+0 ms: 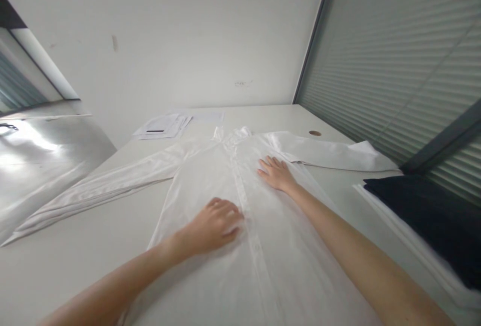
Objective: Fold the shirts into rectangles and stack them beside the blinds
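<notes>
A white long-sleeved button-up shirt (pixel 210 181) lies front up and spread out, its collar (pixel 233 137) at the far end and both sleeves stretched to the sides. My right hand (pixel 276 172) rests flat on the chest, right of the button placket, with its fingers spread. Nearer to me, my left hand (pixel 216 222) lies on the shirt just left of the placket. Its fingers are loosely bent, with a gap between thumb and forefinger, and I see no cloth gripped in them. The shirt's lower hem is out of view.
The shirt lies on a white table (pixel 150 205) that meets a wall at the back. Several paper sheets (pixel 165 125) lie at the back left. Folded dark cloth (pixel 424 216) sits over white cloth at the right, beside a blind-covered window (pixel 394 65).
</notes>
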The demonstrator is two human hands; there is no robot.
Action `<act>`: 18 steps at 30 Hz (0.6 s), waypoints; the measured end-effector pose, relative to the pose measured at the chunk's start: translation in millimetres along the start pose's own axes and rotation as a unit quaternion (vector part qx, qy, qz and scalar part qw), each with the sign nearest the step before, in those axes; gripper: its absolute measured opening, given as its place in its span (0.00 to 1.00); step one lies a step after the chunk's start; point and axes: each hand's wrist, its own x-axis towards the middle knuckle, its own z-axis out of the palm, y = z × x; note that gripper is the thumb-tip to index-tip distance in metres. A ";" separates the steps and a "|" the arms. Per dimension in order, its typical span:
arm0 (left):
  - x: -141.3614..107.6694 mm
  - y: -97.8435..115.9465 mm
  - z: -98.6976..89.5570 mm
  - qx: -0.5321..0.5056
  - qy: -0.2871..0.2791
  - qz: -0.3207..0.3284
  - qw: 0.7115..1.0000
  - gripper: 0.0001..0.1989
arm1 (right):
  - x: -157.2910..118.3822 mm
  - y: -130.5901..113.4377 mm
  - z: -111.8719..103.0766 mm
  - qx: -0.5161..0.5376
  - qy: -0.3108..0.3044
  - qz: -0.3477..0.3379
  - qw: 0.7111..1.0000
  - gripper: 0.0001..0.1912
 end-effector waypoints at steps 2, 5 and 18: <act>4.3 -48.2 -2.8 0.053 0.029 -0.113 0.992 0.13 | 0.7 -0.3 0.3 0.002 -0.002 -0.001 1.000 0.34; 4.5 -126.8 -6.6 0.125 0.047 -0.303 0.944 0.16 | 0.3 -1.2 -0.9 0.002 -0.001 -0.003 1.000 0.34; -29.1 -241.8 0.8 0.093 -0.001 -0.555 0.827 0.37 | 11.6 -1.1 8.7 -0.011 0.008 0.001 1.000 0.33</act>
